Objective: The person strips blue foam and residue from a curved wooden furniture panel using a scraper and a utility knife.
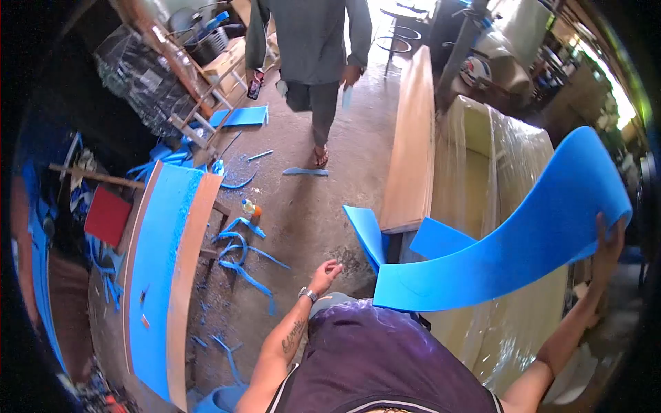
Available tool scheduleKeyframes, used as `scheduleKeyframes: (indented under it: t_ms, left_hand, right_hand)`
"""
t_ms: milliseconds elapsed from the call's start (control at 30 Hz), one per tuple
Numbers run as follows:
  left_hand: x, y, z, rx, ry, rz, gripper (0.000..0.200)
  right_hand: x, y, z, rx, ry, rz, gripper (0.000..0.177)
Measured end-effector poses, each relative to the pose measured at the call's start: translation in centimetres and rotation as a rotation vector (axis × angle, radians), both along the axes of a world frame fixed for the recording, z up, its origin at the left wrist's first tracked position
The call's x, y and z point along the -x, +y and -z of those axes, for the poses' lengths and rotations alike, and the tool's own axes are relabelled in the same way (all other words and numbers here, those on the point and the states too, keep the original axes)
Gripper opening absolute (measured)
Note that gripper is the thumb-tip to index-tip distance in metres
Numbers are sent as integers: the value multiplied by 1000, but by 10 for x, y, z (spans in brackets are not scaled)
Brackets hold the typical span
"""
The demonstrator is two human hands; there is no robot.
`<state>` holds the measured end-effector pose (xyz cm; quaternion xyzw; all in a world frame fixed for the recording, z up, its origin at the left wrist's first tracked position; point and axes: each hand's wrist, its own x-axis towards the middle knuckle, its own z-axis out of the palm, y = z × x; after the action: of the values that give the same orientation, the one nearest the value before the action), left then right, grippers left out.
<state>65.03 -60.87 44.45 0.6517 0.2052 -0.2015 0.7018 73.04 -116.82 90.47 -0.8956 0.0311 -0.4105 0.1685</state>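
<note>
My right hand (609, 249) grips the far right end of a long blue foam sheet (482, 274). The sheet bows upward at that end, curls over at the top and droops to its near end by my waist. Beneath it sits a plastic-wrapped, cream-coloured block (475, 330). My left hand (326, 275), a watch on its wrist, hangs in the air over the floor, fingers loosely curved and apart, holding nothing. Just right of it, another blue foam piece (365, 234) leans beside a long wooden box-like piece (407, 151).
On the left stands a wooden-sided panel (195, 275) topped with blue foam. Blue foam strips (241, 258) and a small orange bottle (252, 208) lie around the floor. Ahead, a person (310, 48) stands with a phone (255, 85) in one hand. A ladder-like wooden frame (200, 124) leans at left.
</note>
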Motion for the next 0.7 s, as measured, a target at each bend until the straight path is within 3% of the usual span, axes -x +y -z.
scheduleKeyframes:
  t_ms: [67, 133, 200, 300, 333, 467, 533, 567, 633, 700]
  left_hand:
    - [-29, -38, -23, 80, -144, -50, 62]
    - [-56, -73, -71, 88, -334, -5, 80]
    - [-77, -99, -127, -85, -648, 84, 98]
    - [-91, -118, -215, -157, -1080, 100, 107]
    - [-98, -116, -220, -178, -1214, 173, 111]
    - [-77, -132, -241, -143, -1058, 59, 103]
    - [-74, -133, -228, -352, -1091, 45, 95]
    - [-73, -127, -200, -576, -1143, 58, 90]
    - [-65, -124, -198, -686, -1174, 56, 78]
    - [-54, -129, -235, -449, -1155, 15, 67]
  right_hand:
    - [0, -33, 62, 52, 155, -92, 53]
    - [1, -58, 133, 115, 371, -151, 55]
    - [4, -60, 205, -23, 580, -181, 53]
    - [26, -55, 282, -285, 757, -173, 51]
    - [33, -54, 294, -357, 787, -158, 50]
    - [44, -52, 307, -542, 819, -129, 47]
    - [44, -47, 304, -595, 798, -140, 46]
    - [45, -43, 304, -615, 792, -149, 45]
    - [40, -31, 299, -653, 767, -187, 44]
    - [32, -17, 292, -688, 743, -254, 42]
